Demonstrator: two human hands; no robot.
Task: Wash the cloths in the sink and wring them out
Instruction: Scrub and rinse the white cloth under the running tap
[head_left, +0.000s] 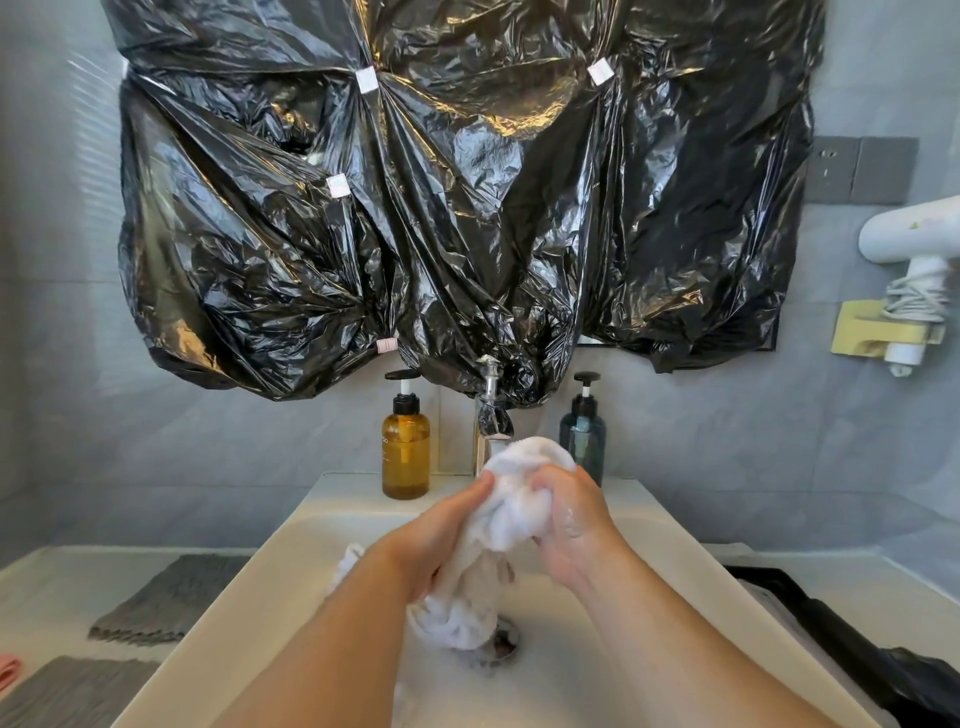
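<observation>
A wet white cloth is bunched up over the white sink, just below the chrome tap. My left hand grips its left side and my right hand grips its right side, both wet and soapy. The cloth's lower end hangs down to the drain, where foamy water lies. Another bit of white cloth shows behind my left forearm.
Two grey cloths and a pink one lie on the counter at left. An amber pump bottle and a dark blue one flank the tap. Black plastic covers the mirror. A black object lies at right.
</observation>
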